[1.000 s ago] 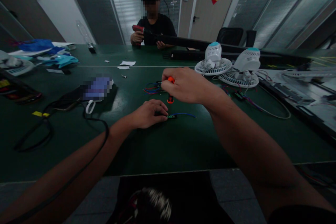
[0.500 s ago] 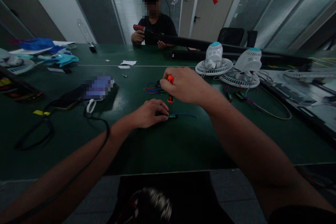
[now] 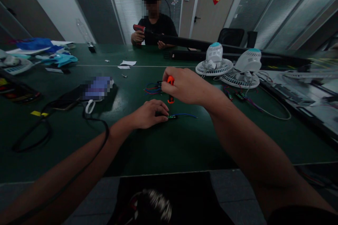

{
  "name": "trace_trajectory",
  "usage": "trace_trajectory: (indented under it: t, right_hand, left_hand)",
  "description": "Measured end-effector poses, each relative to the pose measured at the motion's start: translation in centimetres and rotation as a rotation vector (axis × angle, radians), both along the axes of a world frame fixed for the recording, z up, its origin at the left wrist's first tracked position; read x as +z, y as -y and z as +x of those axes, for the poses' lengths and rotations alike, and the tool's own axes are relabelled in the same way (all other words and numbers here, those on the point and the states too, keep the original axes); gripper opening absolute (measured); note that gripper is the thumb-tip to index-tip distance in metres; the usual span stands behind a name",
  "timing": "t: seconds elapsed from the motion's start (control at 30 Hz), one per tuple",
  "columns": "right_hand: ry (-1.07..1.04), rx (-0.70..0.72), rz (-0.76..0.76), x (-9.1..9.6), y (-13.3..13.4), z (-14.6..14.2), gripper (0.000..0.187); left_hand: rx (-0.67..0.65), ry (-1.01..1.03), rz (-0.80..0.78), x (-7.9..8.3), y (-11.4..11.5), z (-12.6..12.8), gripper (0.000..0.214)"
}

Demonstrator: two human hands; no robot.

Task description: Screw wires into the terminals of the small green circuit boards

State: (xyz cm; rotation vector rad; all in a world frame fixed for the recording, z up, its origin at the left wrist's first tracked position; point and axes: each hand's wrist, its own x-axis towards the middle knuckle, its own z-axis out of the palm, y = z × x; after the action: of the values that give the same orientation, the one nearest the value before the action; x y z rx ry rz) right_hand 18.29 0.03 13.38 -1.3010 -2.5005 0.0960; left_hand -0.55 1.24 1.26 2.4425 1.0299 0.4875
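A small green circuit board point(image 3: 173, 116) with a blue wire lies on the dark green table in front of me. My left hand point(image 3: 150, 114) pinches the board's left end between thumb and fingers, its side resting on the table. Above the board, my right hand point(image 3: 182, 86) grips an orange and black screwdriver point(image 3: 171, 95) held upright, pointing down. The screwdriver's tip is too dark and small to tell whether it touches the board. Just beyond, a bundle of red and blue wires point(image 3: 152, 89) is partly hidden by my right hand.
Two white fan heads point(image 3: 214, 61) stand back right, near more wired boards point(image 3: 241, 95). A phone point(image 3: 97, 88) and black cable point(image 3: 105, 126) lie left. Across the table, a person point(image 3: 155, 24) holds a red power tool point(image 3: 139, 28) by a long black bar point(image 3: 195, 41). A small screw point(image 3: 124, 76) lies mid-table.
The view has shifted very slightly. Both hands, the screwdriver and the board keep nearly the same places relative to each other.
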Motion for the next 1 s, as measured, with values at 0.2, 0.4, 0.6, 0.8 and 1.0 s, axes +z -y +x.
trace_trajectory:
  t: [0.2, 0.4, 0.6, 0.8, 1.0]
  right_hand:
    - [0.001, 0.000, -0.032, 0.2, 0.3, -0.1, 0.029]
    - [0.019, -0.001, -0.039, 0.4, 0.4, -0.2, 0.028]
    - [-0.016, 0.028, -0.045, 0.2, 0.2, 0.0, 0.029]
    - [-0.097, 0.012, -0.007, -0.6, 0.0, -0.2, 0.031]
    - [-0.118, -0.030, 0.034, -0.8, 0.3, -0.7, 0.066]
  left_hand:
    - [-0.007, -0.006, 0.009, -0.1, -0.1, 0.0, 0.014]
    - [0.002, -0.006, -0.004, 0.0, 0.0, 0.0, 0.014]
    - [0.009, -0.012, -0.012, -0.1, 0.0, -0.1, 0.014]
    - [0.005, 0.009, -0.002, 0.0, 0.0, 0.1, 0.013]
    - [-0.010, 0.021, 0.008, -0.2, -0.2, -0.1, 0.012]
